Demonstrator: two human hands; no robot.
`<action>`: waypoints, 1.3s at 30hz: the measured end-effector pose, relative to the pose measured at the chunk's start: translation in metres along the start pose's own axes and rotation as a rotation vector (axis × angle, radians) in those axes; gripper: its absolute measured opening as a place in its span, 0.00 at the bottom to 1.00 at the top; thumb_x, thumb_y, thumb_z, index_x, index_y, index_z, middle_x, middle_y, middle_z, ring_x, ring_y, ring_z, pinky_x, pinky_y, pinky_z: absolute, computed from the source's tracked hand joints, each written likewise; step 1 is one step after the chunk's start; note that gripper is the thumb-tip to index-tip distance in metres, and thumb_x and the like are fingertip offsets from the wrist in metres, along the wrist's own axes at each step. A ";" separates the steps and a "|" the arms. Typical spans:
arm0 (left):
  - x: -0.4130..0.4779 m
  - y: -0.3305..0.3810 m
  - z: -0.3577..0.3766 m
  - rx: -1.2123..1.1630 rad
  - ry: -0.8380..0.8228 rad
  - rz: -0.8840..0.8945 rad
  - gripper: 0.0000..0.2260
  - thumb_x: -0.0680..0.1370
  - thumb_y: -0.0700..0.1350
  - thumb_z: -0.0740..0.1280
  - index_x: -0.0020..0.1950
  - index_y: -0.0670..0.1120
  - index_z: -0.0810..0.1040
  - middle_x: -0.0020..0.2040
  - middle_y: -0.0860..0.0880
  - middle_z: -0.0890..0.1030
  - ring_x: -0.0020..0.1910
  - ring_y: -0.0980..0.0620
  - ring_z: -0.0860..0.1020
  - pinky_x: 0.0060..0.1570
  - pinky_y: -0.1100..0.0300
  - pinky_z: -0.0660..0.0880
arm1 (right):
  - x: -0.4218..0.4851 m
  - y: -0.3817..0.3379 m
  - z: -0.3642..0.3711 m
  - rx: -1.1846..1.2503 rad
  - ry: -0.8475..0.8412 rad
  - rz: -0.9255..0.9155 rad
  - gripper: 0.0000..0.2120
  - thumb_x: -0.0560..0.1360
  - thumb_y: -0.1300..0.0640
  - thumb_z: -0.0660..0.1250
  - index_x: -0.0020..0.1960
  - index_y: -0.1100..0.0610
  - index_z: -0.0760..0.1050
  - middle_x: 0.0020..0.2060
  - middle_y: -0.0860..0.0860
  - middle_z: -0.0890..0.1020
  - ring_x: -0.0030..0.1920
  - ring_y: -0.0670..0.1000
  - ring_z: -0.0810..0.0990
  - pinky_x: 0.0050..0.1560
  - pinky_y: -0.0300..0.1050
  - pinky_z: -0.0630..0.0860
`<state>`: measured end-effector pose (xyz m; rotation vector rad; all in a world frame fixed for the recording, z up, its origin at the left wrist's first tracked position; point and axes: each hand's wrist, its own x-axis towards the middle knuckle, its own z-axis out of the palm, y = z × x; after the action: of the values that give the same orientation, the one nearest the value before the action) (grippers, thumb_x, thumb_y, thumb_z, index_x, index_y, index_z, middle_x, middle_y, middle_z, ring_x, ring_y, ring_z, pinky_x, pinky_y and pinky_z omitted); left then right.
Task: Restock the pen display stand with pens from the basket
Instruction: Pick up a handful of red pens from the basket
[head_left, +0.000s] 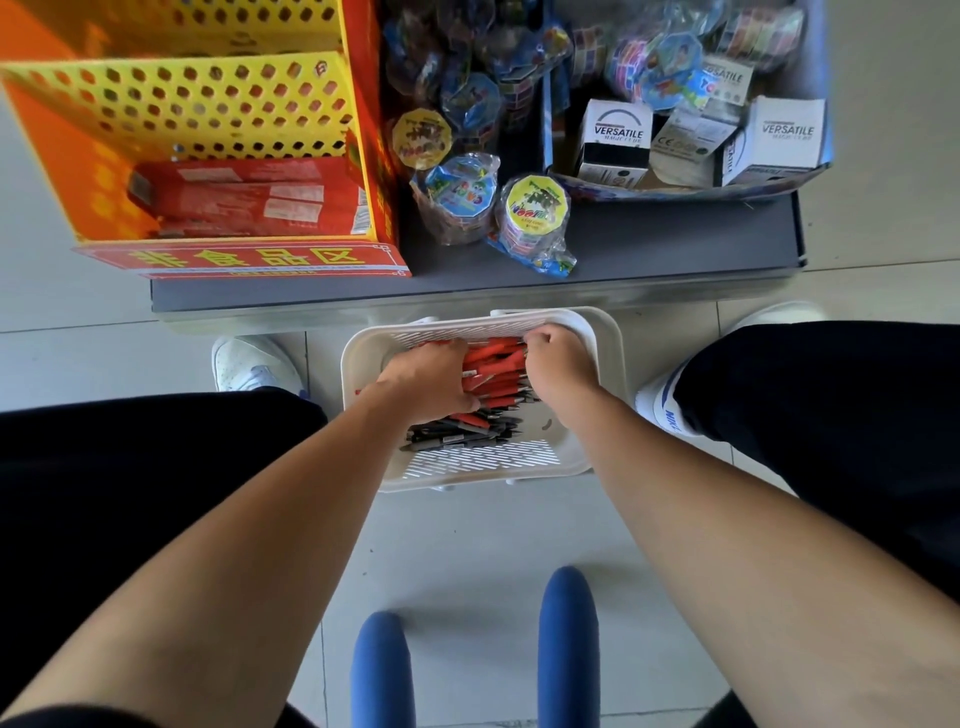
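The left hand (431, 382) and right hand (558, 364) curl round a bunch of red pens (493, 371) in the floor basket (608, 353). Loosely held, outer pens could slip before reaching the far-left display stand (197, 104).

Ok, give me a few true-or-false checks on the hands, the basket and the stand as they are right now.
1. The left hand and the right hand both grip red pens inside the basket. True.
2. The display stand sits at the left end of the grey shelf. True.
3. The basket stands on the grey shelf beside the display stand. False: it stands on the floor in front of the shelf, between the person's feet.
4. The basket holds only red pens. False: black pens lie at its near side, below the red ones.
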<state>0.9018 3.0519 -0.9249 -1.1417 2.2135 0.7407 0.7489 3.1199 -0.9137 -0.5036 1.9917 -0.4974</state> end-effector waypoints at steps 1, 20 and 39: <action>0.000 0.001 -0.002 -0.026 0.004 -0.004 0.27 0.70 0.61 0.72 0.62 0.49 0.70 0.49 0.50 0.80 0.44 0.48 0.76 0.45 0.53 0.78 | -0.001 -0.001 0.000 0.021 -0.003 0.009 0.16 0.81 0.60 0.53 0.58 0.65 0.77 0.43 0.63 0.79 0.38 0.52 0.71 0.34 0.43 0.65; -0.017 -0.001 0.006 -0.093 0.013 0.024 0.11 0.73 0.48 0.69 0.53 0.51 0.74 0.45 0.52 0.80 0.40 0.50 0.75 0.39 0.59 0.70 | -0.002 0.000 0.001 0.123 -0.038 0.073 0.18 0.77 0.60 0.57 0.60 0.71 0.73 0.42 0.67 0.77 0.39 0.53 0.71 0.39 0.47 0.66; -0.040 -0.015 0.020 -0.001 -0.008 0.016 0.13 0.74 0.49 0.68 0.57 0.51 0.79 0.48 0.52 0.82 0.40 0.51 0.76 0.38 0.61 0.71 | 0.005 -0.003 0.000 0.209 -0.083 0.120 0.14 0.81 0.57 0.56 0.57 0.63 0.77 0.39 0.53 0.77 0.38 0.53 0.74 0.38 0.46 0.69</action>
<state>0.9388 3.0798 -0.9149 -1.1214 2.2182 0.7521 0.7472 3.1148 -0.9164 -0.2688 1.8526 -0.5922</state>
